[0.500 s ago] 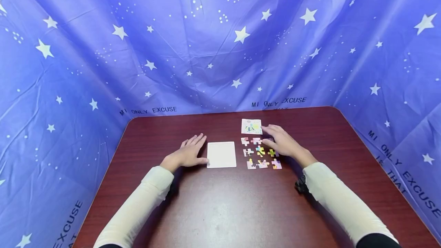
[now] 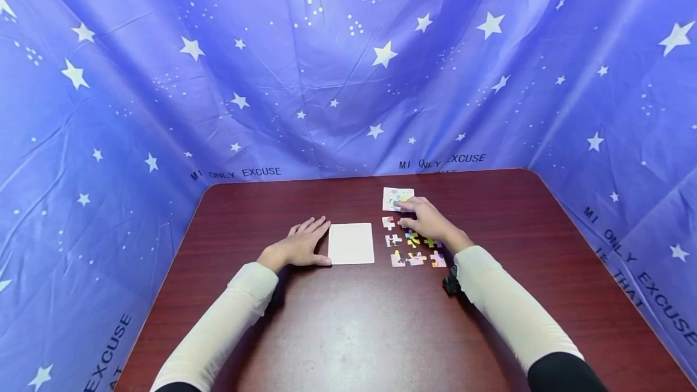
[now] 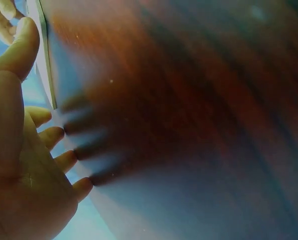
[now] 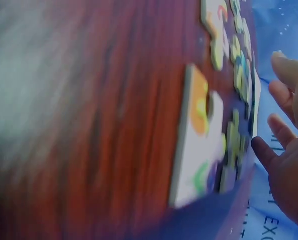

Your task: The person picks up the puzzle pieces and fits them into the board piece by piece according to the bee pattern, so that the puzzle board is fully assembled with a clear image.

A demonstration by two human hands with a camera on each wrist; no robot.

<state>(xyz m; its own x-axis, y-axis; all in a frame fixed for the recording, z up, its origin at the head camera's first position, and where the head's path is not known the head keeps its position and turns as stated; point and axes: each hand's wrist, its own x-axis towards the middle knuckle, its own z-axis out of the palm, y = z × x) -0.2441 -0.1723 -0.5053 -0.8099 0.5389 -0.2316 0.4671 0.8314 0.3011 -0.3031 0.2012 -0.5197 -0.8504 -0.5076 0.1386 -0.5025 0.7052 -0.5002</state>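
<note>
Several jigsaw pieces (image 2: 412,239) are lying right of centre, partly under my nearer right hand (image 2: 430,219), whose loose fingers are gripping nothing visible; my left hand (image 2: 297,249) is resting, fingers spread, left of the white board (image 2: 351,244).

Table (image 2: 337,325) wood-grained, smooth, glossy. Backdrop (image 2: 305,83) thin creased cloth, slight sheen. White square board (image 2: 351,244) smooth, matt. Puzzle pieces (image 2: 398,260) smooth-faced, cardboard or wood unclear. Sleeves (image 2: 218,322) matt cloth.
</note>
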